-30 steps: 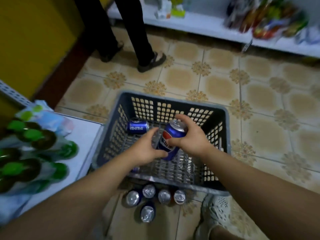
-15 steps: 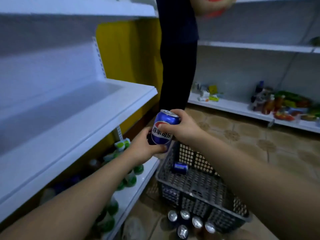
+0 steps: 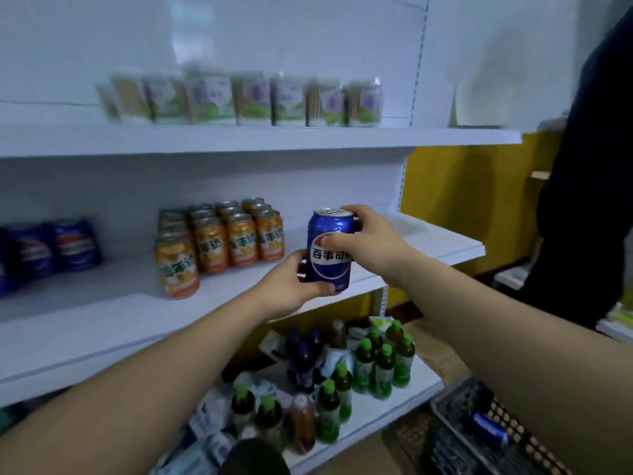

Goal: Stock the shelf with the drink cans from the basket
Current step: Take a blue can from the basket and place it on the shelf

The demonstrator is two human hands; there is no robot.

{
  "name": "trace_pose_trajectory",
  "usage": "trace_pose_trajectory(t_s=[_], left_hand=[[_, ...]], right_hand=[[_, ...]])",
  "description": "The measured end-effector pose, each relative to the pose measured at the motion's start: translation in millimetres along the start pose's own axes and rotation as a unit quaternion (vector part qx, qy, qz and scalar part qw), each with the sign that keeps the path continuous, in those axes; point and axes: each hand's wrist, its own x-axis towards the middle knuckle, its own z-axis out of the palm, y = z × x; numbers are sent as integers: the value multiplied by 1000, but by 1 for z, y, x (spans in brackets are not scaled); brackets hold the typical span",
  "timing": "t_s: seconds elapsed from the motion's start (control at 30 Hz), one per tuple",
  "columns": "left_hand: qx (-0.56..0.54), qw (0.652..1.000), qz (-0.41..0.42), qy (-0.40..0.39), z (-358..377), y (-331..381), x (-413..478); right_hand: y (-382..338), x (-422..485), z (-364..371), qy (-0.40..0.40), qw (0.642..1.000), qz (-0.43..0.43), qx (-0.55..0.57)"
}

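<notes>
Grip is two-handed: your left hand (image 3: 291, 291) curls under the base of the upright blue cylindrical metal cola can (image 3: 329, 250), and your right hand (image 3: 364, 240) wraps its upper side. You hold the can in front of the white metal middle shelf (image 3: 102, 323), with orange drink cans (image 3: 219, 245) at nine o'clock and a dark plastic lattice basket (image 3: 445, 437) at five o'clock.

A small shop is shown. Long white shelves (image 3: 102, 320) are stacked one above another. Orange cans (image 3: 219, 245) are lined up in neat rows, and blue cans (image 3: 51, 248) are grouped further left. Blurred packs (image 3: 246, 97), maybe drink boxes, are set along the top shelf. Green-capped bottles (image 3: 380, 365) are kept at the bottom. A plastic basket (image 3: 448, 402) is seen low down on the right.
</notes>
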Motion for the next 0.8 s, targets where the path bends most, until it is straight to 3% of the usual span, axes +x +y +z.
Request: trace_pose_trajectory(t_s=[0.33,0.6,0.8], left_hand=[[83,982,-112,126,-116,-66,-83],[292,895,-265,208,-225,-134,-176],[400,819,-359,203,-283,-173,-192]], right_hand=[[-39,11,148,-174,983,-43,23],[-56,23,275,-285,956,-47,45],[-56,38,352,-319,944,-59,60]])
